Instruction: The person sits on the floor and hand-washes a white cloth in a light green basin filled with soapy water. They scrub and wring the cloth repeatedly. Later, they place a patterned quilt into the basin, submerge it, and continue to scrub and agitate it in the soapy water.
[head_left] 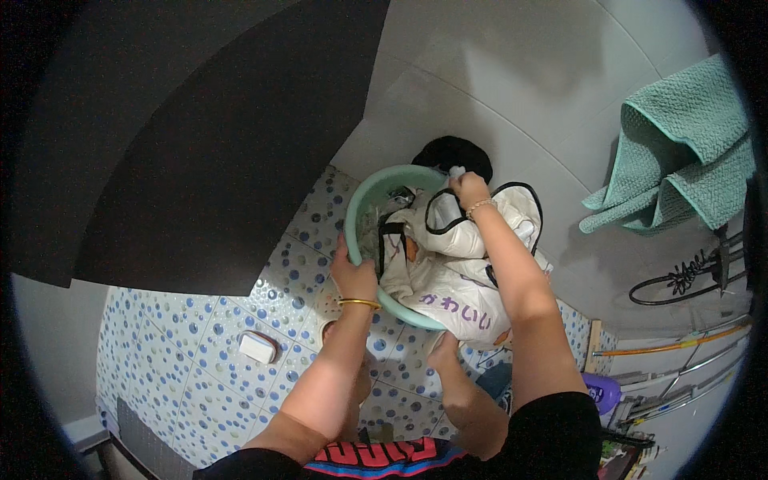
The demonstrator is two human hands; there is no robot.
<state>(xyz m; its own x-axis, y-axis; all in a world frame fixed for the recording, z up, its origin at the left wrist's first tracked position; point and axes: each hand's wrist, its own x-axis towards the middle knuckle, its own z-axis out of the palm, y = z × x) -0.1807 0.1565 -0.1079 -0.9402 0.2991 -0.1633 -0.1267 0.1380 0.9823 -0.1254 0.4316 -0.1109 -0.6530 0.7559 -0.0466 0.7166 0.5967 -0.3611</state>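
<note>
A light green plastic basin (362,210) stands on the floor in front of me, in the middle of the view. My left hand (353,276) grips its near left rim, fingers on the outside. Piled in the basin and hanging over its right side is a white cloth item with black trim (448,280), printed in purple; its exact kind I cannot tell. Near the far rim my right hand (470,190) is closed on a bunched whitish part of this cloth. Some wet, clear-looking material shows inside the basin at the left.
Behind the basin lies a round black object (454,152) against the wall. A white-topped brush or block (258,347) rests on the dotted tile floor. A large dark panel (232,152) fills the upper left. A green towel (680,144) hangs at right, above a purple bottle (602,392).
</note>
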